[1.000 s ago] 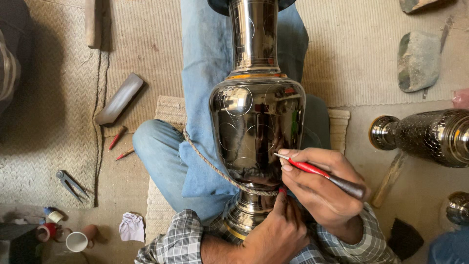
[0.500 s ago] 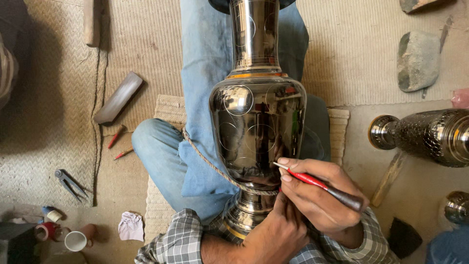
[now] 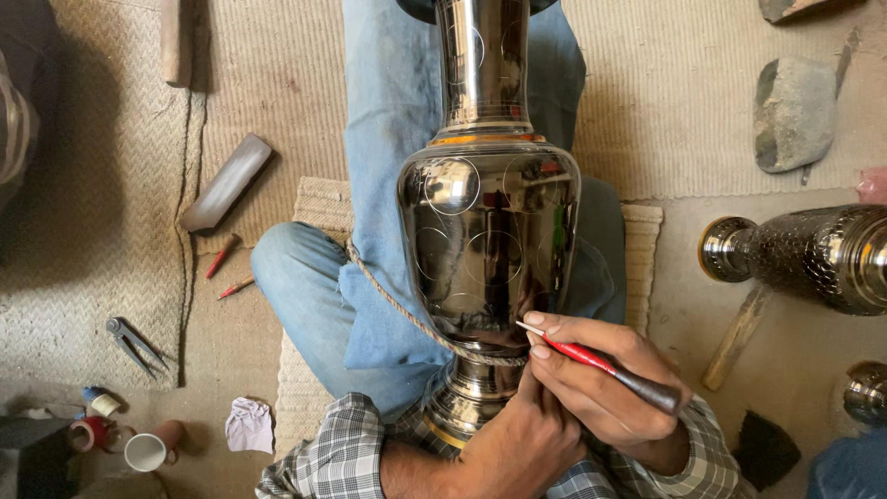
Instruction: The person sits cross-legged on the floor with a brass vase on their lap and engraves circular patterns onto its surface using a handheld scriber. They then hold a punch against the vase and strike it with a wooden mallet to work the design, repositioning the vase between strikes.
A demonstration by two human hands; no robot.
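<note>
Across my lap, seen from the head camera, lies a large polished metal vase (image 3: pixel 488 231) with faint circles scribed on its belly. Its long axis runs up and down the frame: the narrow neck points away from me toward the top edge, and the flared foot points back at my chest, low in the picture. It rests on my jeans-clad legs (image 3: pixel 370 277) over a woven mat (image 3: pixel 314 203), and a twisted rope (image 3: pixel 407 314) loops from my knee around the vase's waist just above the foot.

I see my right hand (image 3: pixel 605 393) closed around a red-shafted engraving tool (image 3: pixel 601 362) with a dark handle, pinched pen-style between thumb and fingers. The tool lies slantwise, its pale tip aimed up-left and touching the lower belly of the vase. My left hand (image 3: pixel 522 434) sits under the right, wrapped against the vase's stem and foot; it steadies the metal, but how tightly the fingers close I cannot tell, since they are hidden.

Off to my right a second, patterned metal vase (image 3: pixel 813 259) lies on its side, well apart, with a grey stone (image 3: pixel 793 113) beyond it. To my left on the floor I see a flat sharpening stone (image 3: pixel 224 182), metal dividers (image 3: pixel 134 344) and a small cup (image 3: pixel 148 451).
</note>
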